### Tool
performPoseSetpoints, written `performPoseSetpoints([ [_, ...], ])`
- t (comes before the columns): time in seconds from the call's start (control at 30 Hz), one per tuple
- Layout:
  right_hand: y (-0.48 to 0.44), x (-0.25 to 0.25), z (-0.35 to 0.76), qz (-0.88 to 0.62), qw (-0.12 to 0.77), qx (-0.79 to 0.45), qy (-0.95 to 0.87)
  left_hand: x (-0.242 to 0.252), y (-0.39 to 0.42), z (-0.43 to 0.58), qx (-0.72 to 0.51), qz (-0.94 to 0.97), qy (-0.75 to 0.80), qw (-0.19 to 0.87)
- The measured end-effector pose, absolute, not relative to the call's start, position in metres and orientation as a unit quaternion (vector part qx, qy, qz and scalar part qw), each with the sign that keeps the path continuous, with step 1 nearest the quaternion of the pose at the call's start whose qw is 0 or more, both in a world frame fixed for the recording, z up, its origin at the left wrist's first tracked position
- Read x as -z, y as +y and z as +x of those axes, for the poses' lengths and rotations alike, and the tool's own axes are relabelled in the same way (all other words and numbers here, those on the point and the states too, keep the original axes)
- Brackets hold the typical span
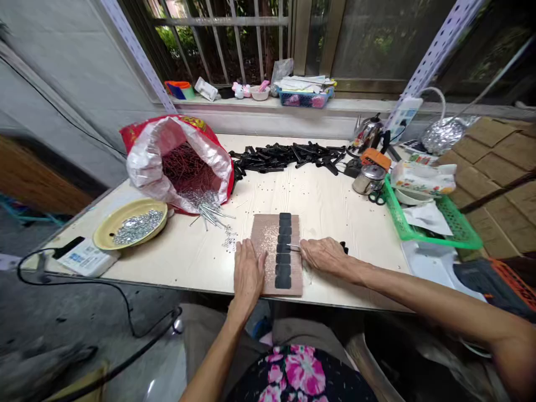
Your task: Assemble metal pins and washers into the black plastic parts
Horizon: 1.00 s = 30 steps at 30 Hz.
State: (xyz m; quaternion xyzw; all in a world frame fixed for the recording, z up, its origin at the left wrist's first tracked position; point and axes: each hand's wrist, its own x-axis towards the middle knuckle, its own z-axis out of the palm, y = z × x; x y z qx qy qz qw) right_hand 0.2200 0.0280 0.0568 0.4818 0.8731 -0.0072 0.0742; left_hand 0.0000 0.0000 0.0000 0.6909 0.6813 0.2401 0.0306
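Observation:
A brown board (268,220) lies at the table's front edge, with small pale specks over its left half. Several flat black pieces (283,269) form a column down its right half. My left hand (248,267) rests flat at the board's left edge, fingers stretched out. From the right, my right hand (324,254) is closed round a thin metal tool (295,247), whose tip meets one of the black pieces. A dark bit shows behind that hand; I cannot tell whether it belongs to the tool. Small shiny metal parts (230,238) lie loose beyond my left hand.
At the left stand a yellow bowl (100,234) of shiny parts and an open red sack (142,162) of thin rods. Black strips (285,156) are heaped at the back. On the right are a green basket (464,237), scissors (376,197), a metal pot (369,180) and a kettle (368,134).

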Motion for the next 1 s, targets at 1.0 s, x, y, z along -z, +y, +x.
performPoseSetpoints([
  [1.0,0.016,-0.052,0.256,0.501,0.111,0.056,0.857,0.005,0.014,0.030,-0.237,0.736,0.634,0.012],
])
